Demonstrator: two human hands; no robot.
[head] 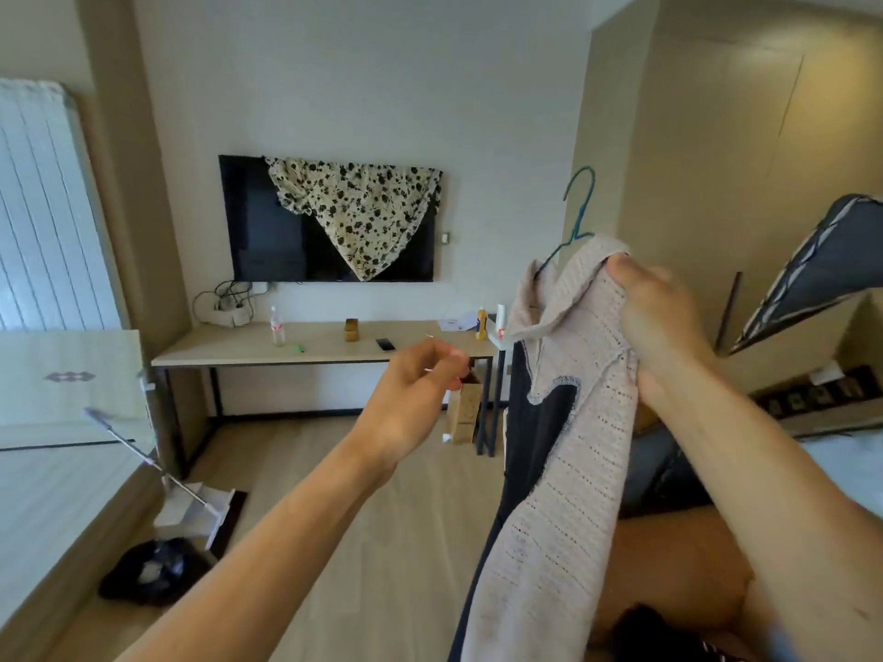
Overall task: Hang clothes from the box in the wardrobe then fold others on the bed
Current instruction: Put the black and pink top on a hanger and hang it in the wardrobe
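Right hand (664, 327): gripped the shoulder of the beige knit top (573, 470), held in the air on a teal hanger (580, 203).
Left hand (415, 389): raised beside the top, apart from it, fingers curled; too blurred to tell whether it pinched anything.
Wall: a television (267, 222), a floral cloth (363, 207) draped over its top edge.
Desk (325, 351): pale wood below the television, bearing a clear bottle (277, 327).
Floor (382, 494): light boards; a dustpan (191, 508) and black bag (148, 570) lay left.

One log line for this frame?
phase: hanging | right hand: grips sweater on hanger | left hand: loosely curled, holds nothing
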